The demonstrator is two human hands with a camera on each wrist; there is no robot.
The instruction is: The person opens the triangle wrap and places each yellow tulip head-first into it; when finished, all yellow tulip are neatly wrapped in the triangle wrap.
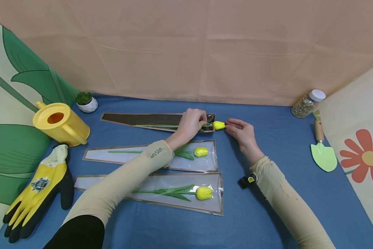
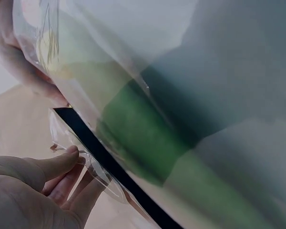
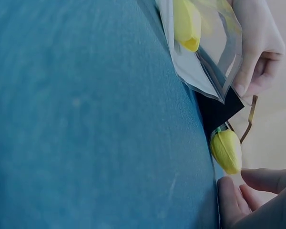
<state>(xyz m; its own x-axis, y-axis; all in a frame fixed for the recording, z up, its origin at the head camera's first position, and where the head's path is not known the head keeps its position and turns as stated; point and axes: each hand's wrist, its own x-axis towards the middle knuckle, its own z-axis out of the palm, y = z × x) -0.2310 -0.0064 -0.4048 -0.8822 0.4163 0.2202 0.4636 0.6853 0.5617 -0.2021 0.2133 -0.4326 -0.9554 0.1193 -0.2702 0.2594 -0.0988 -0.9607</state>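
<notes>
My left hand (image 1: 190, 122) pinches the clear film at the mouth of a long, tapered plastic sleeve (image 1: 130, 118) with a dark inside, the farthest of the three. A yellow tulip (image 1: 218, 125) lies with its green stem inside this sleeve, and its bud sticks out at the right end. Around the tip of that bud (image 3: 227, 151) are the thumb and fingertips of my right hand (image 1: 242, 135), the fingers nearly straight. Nearer to me, two pale sleeves lie flat, one with a tulip (image 1: 201, 151) inside and the other with another tulip (image 1: 203, 193). My left forearm partly covers both.
On the left stand a yellow watering can (image 1: 62, 124) and a small potted plant (image 1: 86, 102); a yellow-black glove (image 1: 40, 193) lies in front. To the right are a white-lidded jar (image 1: 307, 103) and a green trowel (image 1: 324, 155). Blue cloth (image 1: 230, 224) covers the table.
</notes>
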